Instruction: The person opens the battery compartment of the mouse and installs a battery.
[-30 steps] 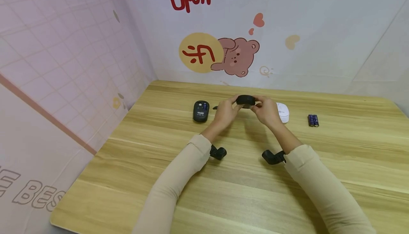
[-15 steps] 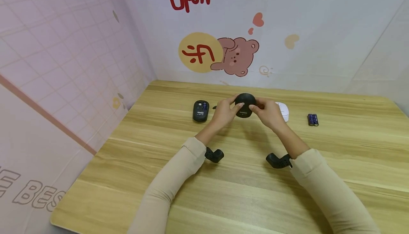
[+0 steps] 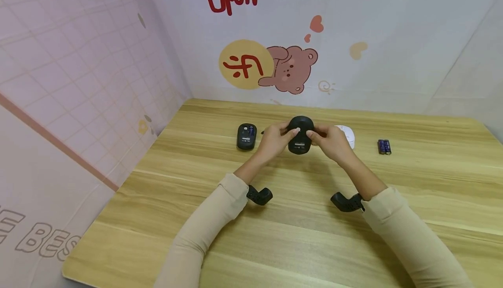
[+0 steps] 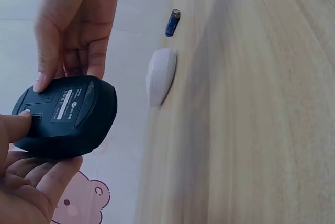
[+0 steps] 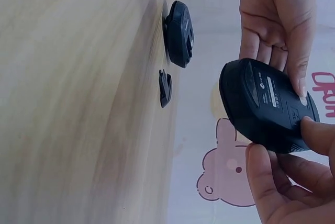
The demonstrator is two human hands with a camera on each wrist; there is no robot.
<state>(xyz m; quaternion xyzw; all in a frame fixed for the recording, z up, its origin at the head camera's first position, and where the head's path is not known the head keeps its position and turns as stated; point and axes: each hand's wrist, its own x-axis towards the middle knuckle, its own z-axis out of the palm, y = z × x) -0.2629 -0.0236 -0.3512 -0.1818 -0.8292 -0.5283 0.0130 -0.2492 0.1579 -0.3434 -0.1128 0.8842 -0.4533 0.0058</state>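
A black computer mouse (image 3: 300,147) is held up above the table between both hands, its labelled underside facing me. My left hand (image 3: 273,141) grips its left side, thumb on the underside and fingers behind. On the opposite side my right hand (image 3: 333,143) holds it the same way, thumb pressed to the underside. In the left wrist view the mouse (image 4: 70,111) shows a printed label and a small recess by the left thumb. Its top shell is turned away in the head view.
Left on the table, another black mouse (image 3: 246,139) lies underside up with its battery bay uncovered and a battery inside. Beside it is a small black cover (image 5: 165,89). A white mouse (image 3: 347,137) sits partly behind the right hand. Two blue batteries (image 3: 384,147) lie farther right.
The held mouse has tipped from edge-on to showing its full underside. Both thumbs have come onto that underside, and both forearms have shifted slightly outward and toward me.
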